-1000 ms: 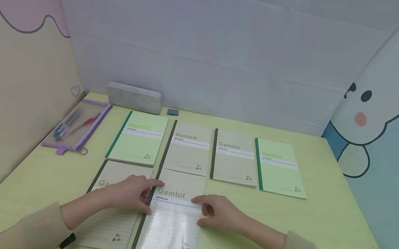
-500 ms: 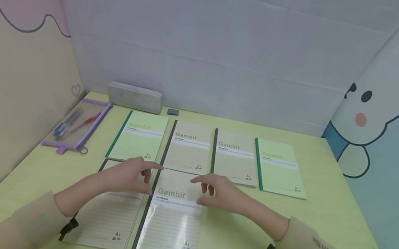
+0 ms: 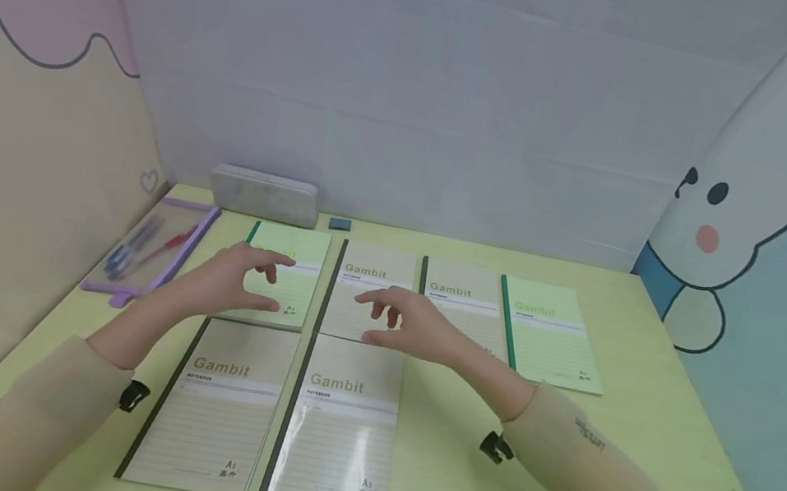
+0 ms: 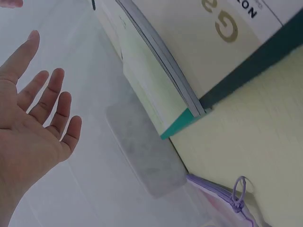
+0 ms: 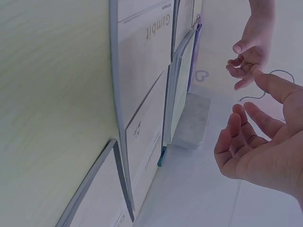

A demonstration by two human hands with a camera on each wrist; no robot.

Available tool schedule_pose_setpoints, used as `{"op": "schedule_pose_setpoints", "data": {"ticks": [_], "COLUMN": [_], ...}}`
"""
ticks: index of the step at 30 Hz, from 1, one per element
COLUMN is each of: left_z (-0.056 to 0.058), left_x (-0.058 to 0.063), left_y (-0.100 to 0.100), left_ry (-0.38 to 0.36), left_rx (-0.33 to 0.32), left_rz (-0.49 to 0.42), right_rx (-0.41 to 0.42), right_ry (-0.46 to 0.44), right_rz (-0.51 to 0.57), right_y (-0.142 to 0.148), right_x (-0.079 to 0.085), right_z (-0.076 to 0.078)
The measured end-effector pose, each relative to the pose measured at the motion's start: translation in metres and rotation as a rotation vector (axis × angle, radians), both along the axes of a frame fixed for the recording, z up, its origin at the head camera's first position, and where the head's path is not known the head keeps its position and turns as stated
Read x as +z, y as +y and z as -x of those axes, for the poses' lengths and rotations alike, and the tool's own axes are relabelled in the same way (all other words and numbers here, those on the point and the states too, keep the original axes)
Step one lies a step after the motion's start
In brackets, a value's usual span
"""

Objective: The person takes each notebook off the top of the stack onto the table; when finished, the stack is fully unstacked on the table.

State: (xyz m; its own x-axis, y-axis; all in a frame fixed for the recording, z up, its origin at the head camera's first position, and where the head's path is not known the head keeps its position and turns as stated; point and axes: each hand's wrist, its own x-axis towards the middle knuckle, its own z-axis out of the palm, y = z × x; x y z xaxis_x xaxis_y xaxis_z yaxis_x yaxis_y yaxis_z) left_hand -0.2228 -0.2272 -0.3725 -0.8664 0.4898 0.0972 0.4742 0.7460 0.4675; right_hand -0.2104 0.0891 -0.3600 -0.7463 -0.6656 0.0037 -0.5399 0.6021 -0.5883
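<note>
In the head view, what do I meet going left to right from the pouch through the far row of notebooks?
Purple-trimmed pouch, green-spined notebook, dark-spined notebook, second dark-spined notebook, second green-spined notebook.

A pale yellow-green counter (image 3: 657, 396) with faint grain spreads beneath the left grip (image 3: 229, 275) and the right grip (image 3: 419, 325). Beyond both rises a greyish-lilac back wall (image 3: 413, 99), lightly creased. Left of the left grip, a beige side wall (image 3: 21, 180) carries a dark-outlined pink shape (image 3: 57, 19) and a small heart (image 3: 149, 181). Right of the right grip, a pale blue side wall (image 3: 785, 388) shows a white cartoon figure (image 3: 767, 187). The light is soft.
</note>
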Motion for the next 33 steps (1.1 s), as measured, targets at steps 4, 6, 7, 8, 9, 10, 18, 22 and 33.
{"op": "schedule_pose_setpoints", "data": {"ticks": [4, 6, 7, 8, 9, 10, 18, 22, 33], "left_z": [0.012, 0.018, 0.021, 0.023, 0.026, 0.028, 0.044, 0.053, 0.062], "left_x": [-0.003, -0.006, -0.008, -0.009, -0.012, -0.014, -0.028, -0.037, -0.06], "left_y": [-0.014, -0.02, -0.024, -0.027, -0.03, -0.034, -0.062, -0.071, -0.082], "left_ry": [0.033, 0.059, 0.07, 0.081, 0.087, 0.086, -0.009, -0.061, -0.189], "left_rx": [0.022, 0.03, 0.035, 0.038, 0.047, 0.055, 0.145, 0.194, 0.233], "left_rz": [0.024, 0.044, 0.054, 0.063, 0.076, 0.084, 0.117, 0.13, 0.118], "right_rx": [-0.001, 0.001, 0.0, -0.003, -0.011, -0.016, -0.031, -0.045, -0.053], "right_ry": [0.016, 0.03, 0.036, 0.039, 0.034, 0.03, -0.021, 0.009, -0.062], "right_rz": [0.003, -0.009, -0.015, -0.025, -0.029, -0.031, -0.008, -0.05, -0.128], "right_y": [-0.017, -0.025, -0.029, -0.033, -0.037, -0.04, -0.068, -0.08, -0.096], "right_x": [0.005, 0.005, 0.005, 0.004, 0.003, 0.001, -0.019, -0.033, -0.073], "right_z": [0.009, 0.013, 0.015, 0.018, 0.02, 0.022, 0.043, 0.053, 0.073]}}
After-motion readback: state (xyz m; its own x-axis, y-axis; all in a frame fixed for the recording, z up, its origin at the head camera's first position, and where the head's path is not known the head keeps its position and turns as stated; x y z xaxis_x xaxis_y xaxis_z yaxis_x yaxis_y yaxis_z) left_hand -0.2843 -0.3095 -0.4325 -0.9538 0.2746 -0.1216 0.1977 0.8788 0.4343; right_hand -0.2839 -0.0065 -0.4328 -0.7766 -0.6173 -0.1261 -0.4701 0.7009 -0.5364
